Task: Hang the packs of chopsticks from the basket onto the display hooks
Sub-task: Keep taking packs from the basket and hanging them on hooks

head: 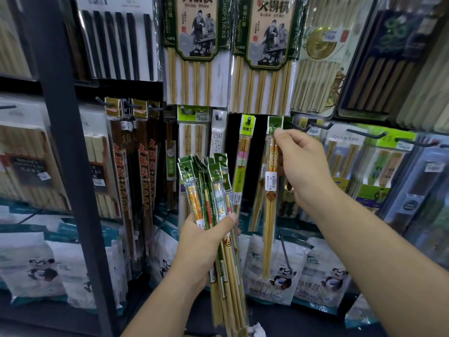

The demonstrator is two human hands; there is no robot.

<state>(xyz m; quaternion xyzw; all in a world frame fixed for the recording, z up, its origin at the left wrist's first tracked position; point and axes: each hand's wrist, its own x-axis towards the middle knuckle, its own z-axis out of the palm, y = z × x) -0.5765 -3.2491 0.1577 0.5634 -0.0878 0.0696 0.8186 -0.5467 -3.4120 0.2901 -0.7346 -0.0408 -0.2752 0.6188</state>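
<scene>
One pack of chopsticks [270, 215] hung upright from the right hand [302, 166], thumb and fingers pinching its green header just left of a dark display hook [313, 126] on the lower row of the rack [60, 142]. Whether its hole sat on a peg, I couldn't tell. The left hand [204, 242] curled round a bundle of packs [209, 181], thumb pressed across them, before the rack's middle.
</scene>
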